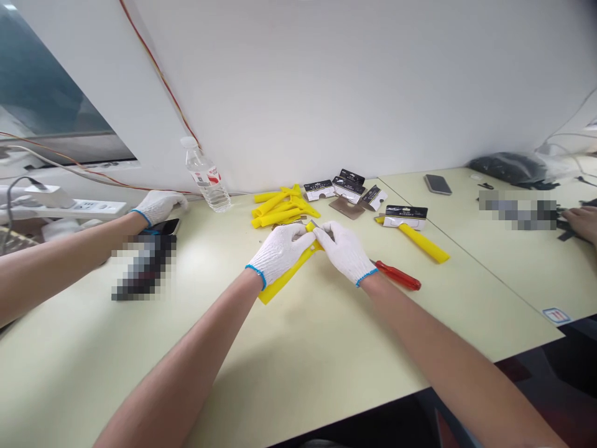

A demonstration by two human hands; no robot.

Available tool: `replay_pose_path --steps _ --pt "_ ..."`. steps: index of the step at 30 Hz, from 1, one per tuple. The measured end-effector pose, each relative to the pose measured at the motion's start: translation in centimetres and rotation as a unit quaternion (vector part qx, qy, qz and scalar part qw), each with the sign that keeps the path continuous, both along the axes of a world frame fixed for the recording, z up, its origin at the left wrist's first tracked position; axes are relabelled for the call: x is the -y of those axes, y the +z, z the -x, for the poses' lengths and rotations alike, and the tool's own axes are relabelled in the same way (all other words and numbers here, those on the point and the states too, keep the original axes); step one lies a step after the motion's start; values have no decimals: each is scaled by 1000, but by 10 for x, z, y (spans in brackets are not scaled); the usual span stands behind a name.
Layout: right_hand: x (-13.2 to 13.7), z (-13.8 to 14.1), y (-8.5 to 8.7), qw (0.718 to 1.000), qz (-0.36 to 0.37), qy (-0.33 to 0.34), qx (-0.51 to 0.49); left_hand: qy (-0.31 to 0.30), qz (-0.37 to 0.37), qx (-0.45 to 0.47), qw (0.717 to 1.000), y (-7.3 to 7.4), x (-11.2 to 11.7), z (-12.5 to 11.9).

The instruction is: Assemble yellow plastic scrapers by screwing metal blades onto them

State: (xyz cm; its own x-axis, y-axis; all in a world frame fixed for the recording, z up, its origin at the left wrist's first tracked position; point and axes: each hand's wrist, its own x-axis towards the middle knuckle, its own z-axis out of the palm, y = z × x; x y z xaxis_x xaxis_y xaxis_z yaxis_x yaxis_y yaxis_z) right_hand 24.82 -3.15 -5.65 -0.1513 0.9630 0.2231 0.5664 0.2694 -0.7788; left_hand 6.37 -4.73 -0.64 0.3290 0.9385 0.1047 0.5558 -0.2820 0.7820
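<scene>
My left hand [281,250], in a white knitted glove with a blue cuff, is closed round a yellow plastic handle [278,289] that slants down to the left beneath it. Pinched at the tool's upper end is my right hand [342,249], gloved alike, its fingertips meeting the left ones at the yellow head [310,226]. A thin greyish edge shows there; the fingers hide most of it. Just beyond lies a pile of similar yellow handles [280,208]. A red-handled screwdriver [398,275] lies to the right of my right wrist.
Black-and-white header cards [349,188] lie at the back, beside a carded yellow tool [424,242]. A water bottle [208,177] stands against the wall. At left, another person's gloved hand [161,206] rests by a phone [168,226]; a co-worker's hand [581,221] is far right.
</scene>
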Motion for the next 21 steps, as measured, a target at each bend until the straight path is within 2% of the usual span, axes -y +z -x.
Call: replay_pose_path --steps 9,16,21 --pt "8 8 7 998 -17 -14 -54 5 -1 -8 1000 1 2 2" --pt "13 12 5 997 12 -25 -78 0 -31 18 999 -8 -2 1" --pt "14 15 6 995 47 -32 -84 6 -14 23 1000 -12 -4 0"
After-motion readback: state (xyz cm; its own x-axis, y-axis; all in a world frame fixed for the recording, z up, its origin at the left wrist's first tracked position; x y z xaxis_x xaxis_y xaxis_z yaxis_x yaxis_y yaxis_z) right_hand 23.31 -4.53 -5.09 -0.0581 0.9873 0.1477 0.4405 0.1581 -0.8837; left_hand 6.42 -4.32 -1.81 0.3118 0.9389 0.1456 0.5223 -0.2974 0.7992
